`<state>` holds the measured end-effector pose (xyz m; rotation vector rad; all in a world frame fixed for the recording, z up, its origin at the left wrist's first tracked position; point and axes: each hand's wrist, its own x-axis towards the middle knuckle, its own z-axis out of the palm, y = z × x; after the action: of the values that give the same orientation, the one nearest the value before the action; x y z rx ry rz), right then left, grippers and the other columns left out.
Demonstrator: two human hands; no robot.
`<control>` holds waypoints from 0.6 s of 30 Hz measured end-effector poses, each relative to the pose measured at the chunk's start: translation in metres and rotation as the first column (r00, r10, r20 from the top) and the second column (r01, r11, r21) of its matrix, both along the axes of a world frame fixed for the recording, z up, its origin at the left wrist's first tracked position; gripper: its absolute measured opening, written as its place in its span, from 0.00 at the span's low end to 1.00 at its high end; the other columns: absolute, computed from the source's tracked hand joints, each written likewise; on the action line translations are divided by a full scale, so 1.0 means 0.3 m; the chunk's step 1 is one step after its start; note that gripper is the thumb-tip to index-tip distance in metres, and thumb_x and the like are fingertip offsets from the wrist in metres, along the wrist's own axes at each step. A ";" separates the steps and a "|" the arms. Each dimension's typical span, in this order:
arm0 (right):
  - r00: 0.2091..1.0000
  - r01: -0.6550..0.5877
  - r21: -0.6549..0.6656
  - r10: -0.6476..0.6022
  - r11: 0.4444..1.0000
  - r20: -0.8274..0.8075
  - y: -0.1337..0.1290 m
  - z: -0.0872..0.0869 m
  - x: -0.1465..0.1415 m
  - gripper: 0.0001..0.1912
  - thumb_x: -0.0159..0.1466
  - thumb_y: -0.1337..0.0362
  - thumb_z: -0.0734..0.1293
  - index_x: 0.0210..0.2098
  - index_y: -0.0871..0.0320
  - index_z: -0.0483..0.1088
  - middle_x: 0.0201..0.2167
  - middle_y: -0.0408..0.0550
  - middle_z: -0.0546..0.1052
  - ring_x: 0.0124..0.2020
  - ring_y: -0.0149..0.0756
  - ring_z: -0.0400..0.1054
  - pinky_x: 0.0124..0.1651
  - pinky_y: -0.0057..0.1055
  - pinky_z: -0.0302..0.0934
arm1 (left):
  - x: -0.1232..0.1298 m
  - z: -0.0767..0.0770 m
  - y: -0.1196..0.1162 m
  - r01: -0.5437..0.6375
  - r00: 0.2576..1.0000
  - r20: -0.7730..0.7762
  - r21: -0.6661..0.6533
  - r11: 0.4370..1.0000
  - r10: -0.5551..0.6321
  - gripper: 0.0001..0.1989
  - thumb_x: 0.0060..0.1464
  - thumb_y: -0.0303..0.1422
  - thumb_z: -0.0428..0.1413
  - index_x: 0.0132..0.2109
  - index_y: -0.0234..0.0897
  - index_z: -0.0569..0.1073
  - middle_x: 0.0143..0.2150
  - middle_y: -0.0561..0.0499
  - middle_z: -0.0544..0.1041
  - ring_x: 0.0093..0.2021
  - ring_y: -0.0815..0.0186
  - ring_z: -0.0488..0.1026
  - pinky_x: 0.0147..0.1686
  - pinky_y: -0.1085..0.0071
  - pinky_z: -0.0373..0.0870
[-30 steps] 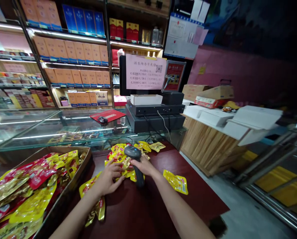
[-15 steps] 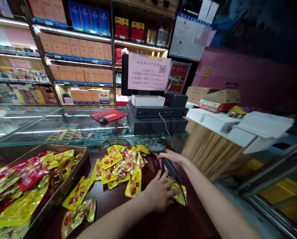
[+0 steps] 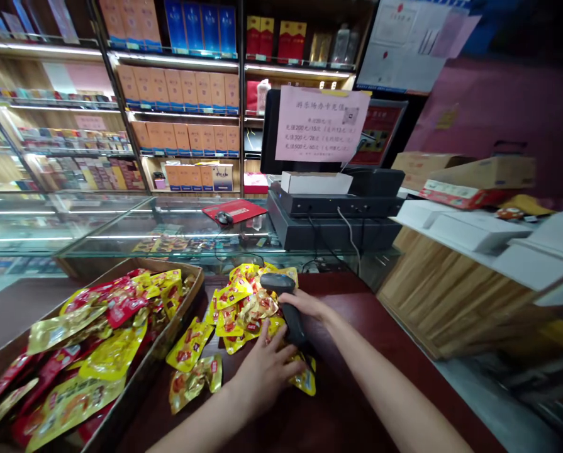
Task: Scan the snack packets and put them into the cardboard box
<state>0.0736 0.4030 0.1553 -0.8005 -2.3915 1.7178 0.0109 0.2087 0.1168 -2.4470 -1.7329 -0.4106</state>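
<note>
Over the dark red desk (image 3: 351, 296), the right hand (image 3: 304, 305) has its grip clamped round the handle of a black scanner (image 3: 281, 286); the left hand (image 3: 265, 371), its grip apart with fingers spread, rests on foil sachets (image 3: 246, 308) heaped at 12 o'clock; one yellow sachet (image 3: 307, 379) lies under those fingers at 3 o'clock; a cardboard tray (image 3: 168, 264) full of more sachets sits at 9 o'clock.

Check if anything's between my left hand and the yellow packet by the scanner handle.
Nothing visible stands between them. The fingers of your left hand reach right up to the yellow packet, though I can't tell if they touch it. The scanner, held in your right hand, sits just beyond, its handle end beside the packet.
</note>
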 end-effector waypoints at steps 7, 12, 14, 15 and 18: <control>0.997 0.006 0.019 -0.005 1.000 -0.076 -0.044 0.064 -0.095 0.12 0.55 0.57 0.64 0.31 0.61 0.70 0.27 0.45 0.73 0.28 0.33 0.65 0.32 0.28 0.59 | -0.164 0.036 -0.112 -0.065 0.997 0.040 0.036 0.997 0.064 0.19 0.62 0.33 0.46 0.59 0.48 0.65 0.59 0.50 0.69 0.66 0.58 0.52 0.64 0.50 0.39; 0.988 0.092 0.077 -0.082 0.993 -0.131 0.014 0.168 0.019 0.10 0.54 0.58 0.66 0.27 0.61 0.70 0.31 0.47 0.75 0.34 0.36 0.67 0.35 0.30 0.61 | -0.257 0.085 -0.020 -0.316 0.815 0.517 0.019 0.949 0.261 0.16 0.62 0.32 0.45 0.52 0.41 0.72 0.46 0.45 0.77 0.50 0.60 0.70 0.51 0.59 0.62; 0.968 0.111 -0.036 -0.116 0.993 -0.222 0.011 0.196 0.043 0.11 0.53 0.59 0.67 0.32 0.60 0.71 0.37 0.49 0.76 0.36 0.39 0.69 0.34 0.31 0.64 | -0.302 0.105 0.064 -0.496 0.532 0.772 -0.049 0.867 0.348 0.17 0.62 0.36 0.45 0.49 0.37 0.74 0.39 0.45 0.78 0.40 0.61 0.73 0.44 0.64 0.66; 0.962 0.094 -0.123 -0.122 0.988 -0.243 0.002 0.205 0.045 0.12 0.53 0.59 0.67 0.34 0.59 0.70 0.39 0.50 0.76 0.35 0.39 0.70 0.32 0.32 0.65 | -0.325 0.115 0.108 -0.523 0.384 0.861 -0.095 0.847 0.333 0.17 0.60 0.39 0.46 0.46 0.36 0.75 0.37 0.46 0.78 0.39 0.61 0.73 0.42 0.65 0.67; 0.949 0.039 -0.295 -0.127 0.955 -0.288 -0.039 0.211 0.025 0.12 0.53 0.59 0.67 0.35 0.59 0.69 0.42 0.51 0.76 0.27 0.34 0.70 0.24 0.30 0.65 | -0.382 0.143 0.218 -0.389 0.014 0.972 -0.210 0.897 0.233 0.20 0.54 0.46 0.52 0.42 0.34 0.75 0.33 0.48 0.78 0.37 0.61 0.74 0.39 0.67 0.69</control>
<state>0.0811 0.3914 0.2185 -0.6012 -1.9115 2.0121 -0.1038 0.2741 0.1597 -1.3477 -2.3360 -2.4965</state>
